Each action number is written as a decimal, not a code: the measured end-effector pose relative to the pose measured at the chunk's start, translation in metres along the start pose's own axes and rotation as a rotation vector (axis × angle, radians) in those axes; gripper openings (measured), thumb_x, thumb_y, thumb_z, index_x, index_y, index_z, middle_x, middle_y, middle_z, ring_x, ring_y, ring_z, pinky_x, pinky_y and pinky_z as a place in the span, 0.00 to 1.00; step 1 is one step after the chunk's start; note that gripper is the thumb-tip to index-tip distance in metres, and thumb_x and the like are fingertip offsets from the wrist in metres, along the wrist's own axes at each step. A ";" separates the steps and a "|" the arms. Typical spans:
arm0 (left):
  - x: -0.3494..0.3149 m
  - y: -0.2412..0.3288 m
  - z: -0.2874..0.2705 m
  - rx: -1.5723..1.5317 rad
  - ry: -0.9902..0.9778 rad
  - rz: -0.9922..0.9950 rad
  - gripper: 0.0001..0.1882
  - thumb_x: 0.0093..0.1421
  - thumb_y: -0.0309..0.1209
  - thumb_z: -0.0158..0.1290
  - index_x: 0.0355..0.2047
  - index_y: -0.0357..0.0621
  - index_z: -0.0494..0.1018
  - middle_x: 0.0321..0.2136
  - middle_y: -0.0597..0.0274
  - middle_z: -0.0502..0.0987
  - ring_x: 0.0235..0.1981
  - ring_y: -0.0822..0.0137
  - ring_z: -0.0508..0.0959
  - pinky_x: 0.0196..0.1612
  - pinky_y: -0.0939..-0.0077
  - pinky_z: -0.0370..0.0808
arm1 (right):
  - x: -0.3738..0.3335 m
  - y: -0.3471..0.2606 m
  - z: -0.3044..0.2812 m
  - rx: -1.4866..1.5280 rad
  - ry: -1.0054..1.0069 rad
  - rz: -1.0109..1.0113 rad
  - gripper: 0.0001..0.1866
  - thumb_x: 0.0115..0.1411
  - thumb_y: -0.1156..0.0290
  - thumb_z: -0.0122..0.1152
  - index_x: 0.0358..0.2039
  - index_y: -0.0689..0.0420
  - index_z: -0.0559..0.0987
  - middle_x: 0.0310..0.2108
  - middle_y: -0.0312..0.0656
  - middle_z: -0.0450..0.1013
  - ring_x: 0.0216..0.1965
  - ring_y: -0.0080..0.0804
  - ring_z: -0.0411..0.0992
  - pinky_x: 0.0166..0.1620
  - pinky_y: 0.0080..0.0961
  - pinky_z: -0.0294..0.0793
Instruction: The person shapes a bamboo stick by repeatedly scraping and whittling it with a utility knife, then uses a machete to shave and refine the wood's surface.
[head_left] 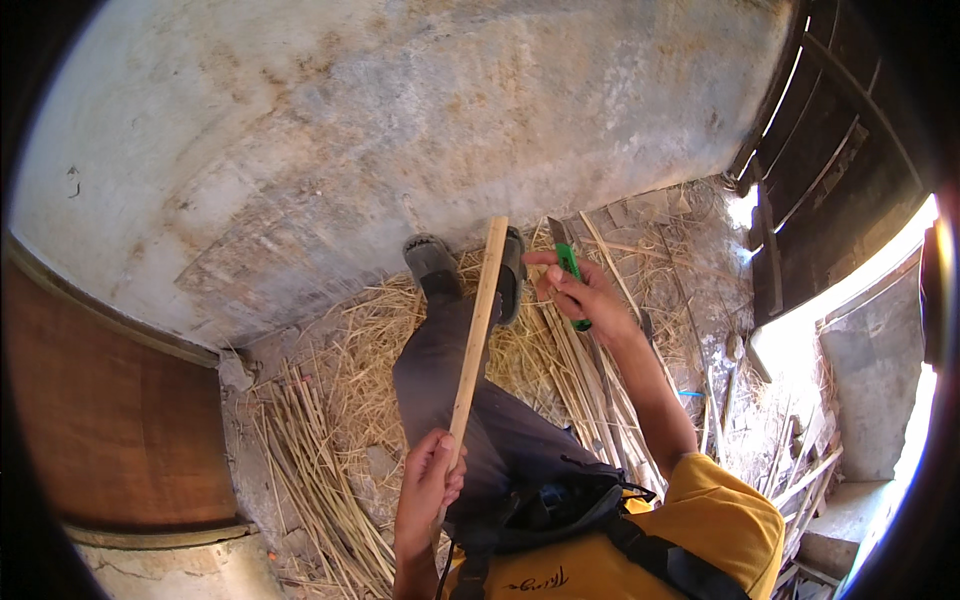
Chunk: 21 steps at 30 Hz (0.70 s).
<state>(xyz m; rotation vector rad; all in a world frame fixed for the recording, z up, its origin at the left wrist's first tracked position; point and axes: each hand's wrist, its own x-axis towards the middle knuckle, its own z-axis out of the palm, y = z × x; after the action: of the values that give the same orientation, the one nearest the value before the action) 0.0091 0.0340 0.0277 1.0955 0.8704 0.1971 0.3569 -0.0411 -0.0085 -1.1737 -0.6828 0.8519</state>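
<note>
Wood strip [476, 340], flat and pale, slants over dark trousers [432, 370] from the left hand [430, 482] clamped round its lower end, right hand [592, 300] clasping a green-handled knife [567, 260], tangled straw [365, 325] littering the floor [243, 435], mottled plaster wall [450, 120] beyond.

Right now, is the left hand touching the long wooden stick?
Touching: the head view shows the left hand closed around the wooden stick, below its middle.

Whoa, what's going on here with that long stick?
A person has a long wooden strip in the left hand, pointing away toward the wall. The right hand holds a green-handled knife, which looks apart from the strip right now. Straw-like bits lie around the feet, with bunched thin sticks on the left.
</note>
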 end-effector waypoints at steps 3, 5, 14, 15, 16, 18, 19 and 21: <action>0.007 -0.001 0.004 -0.010 -0.089 -0.017 0.16 0.84 0.41 0.46 0.40 0.45 0.71 0.21 0.75 0.62 0.19 0.84 0.60 0.21 0.86 0.59 | -0.006 -0.008 0.030 0.093 -0.040 -0.040 0.23 0.75 0.60 0.66 0.64 0.58 0.80 0.39 0.38 0.85 0.19 0.10 0.54 0.24 0.15 0.52; 0.010 -0.003 0.005 0.002 -0.125 -0.016 0.16 0.84 0.41 0.46 0.41 0.45 0.71 0.21 0.76 0.62 0.19 0.84 0.60 0.22 0.85 0.59 | -0.007 -0.012 0.042 0.143 -0.033 -0.031 0.23 0.73 0.61 0.69 0.64 0.58 0.81 0.42 0.41 0.86 0.20 0.10 0.55 0.24 0.14 0.53; 0.017 -0.017 0.002 0.261 -0.092 0.250 0.12 0.82 0.36 0.50 0.43 0.42 0.75 0.23 0.79 0.64 0.23 0.85 0.61 0.26 0.83 0.58 | -0.010 -0.022 0.053 0.162 0.057 -0.109 0.21 0.71 0.63 0.74 0.59 0.59 0.83 0.40 0.42 0.87 0.26 0.12 0.67 0.27 0.15 0.59; 0.017 -0.018 0.002 0.273 -0.074 0.267 0.11 0.82 0.35 0.51 0.42 0.42 0.75 0.23 0.79 0.64 0.24 0.85 0.61 0.27 0.82 0.58 | -0.011 -0.023 0.055 0.146 0.063 -0.131 0.21 0.71 0.62 0.73 0.60 0.59 0.83 0.40 0.42 0.87 0.27 0.13 0.69 0.28 0.16 0.59; 0.018 -0.018 0.003 0.299 -0.065 0.300 0.12 0.82 0.35 0.51 0.42 0.42 0.75 0.23 0.80 0.63 0.24 0.85 0.60 0.27 0.82 0.57 | -0.013 -0.026 0.054 0.124 0.055 -0.143 0.22 0.72 0.62 0.72 0.60 0.59 0.82 0.40 0.42 0.86 0.26 0.13 0.68 0.28 0.16 0.59; 0.018 -0.018 0.006 0.333 -0.024 0.324 0.12 0.82 0.36 0.51 0.42 0.41 0.75 0.23 0.80 0.63 0.24 0.85 0.60 0.27 0.82 0.57 | -0.017 -0.028 0.052 0.122 0.094 -0.100 0.23 0.73 0.60 0.70 0.61 0.61 0.81 0.40 0.44 0.86 0.24 0.11 0.64 0.27 0.15 0.57; 0.018 -0.018 0.007 0.314 -0.019 0.340 0.12 0.82 0.36 0.51 0.42 0.41 0.75 0.23 0.80 0.63 0.24 0.85 0.60 0.27 0.82 0.57 | -0.019 -0.028 0.050 0.130 0.093 -0.100 0.24 0.74 0.58 0.68 0.61 0.62 0.81 0.40 0.46 0.86 0.22 0.09 0.61 0.27 0.14 0.55; 0.020 -0.016 0.009 0.259 -0.001 0.332 0.12 0.82 0.35 0.52 0.42 0.41 0.75 0.24 0.81 0.64 0.24 0.86 0.60 0.27 0.83 0.57 | -0.025 -0.024 0.047 -0.006 0.130 -0.212 0.25 0.76 0.55 0.65 0.61 0.63 0.80 0.40 0.45 0.86 0.23 0.12 0.63 0.28 0.15 0.58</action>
<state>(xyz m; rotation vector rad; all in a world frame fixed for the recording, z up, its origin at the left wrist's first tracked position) 0.0238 0.0307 0.0053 1.4815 0.7216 0.3664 0.3104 -0.0425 0.0257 -1.1288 -0.6890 0.5906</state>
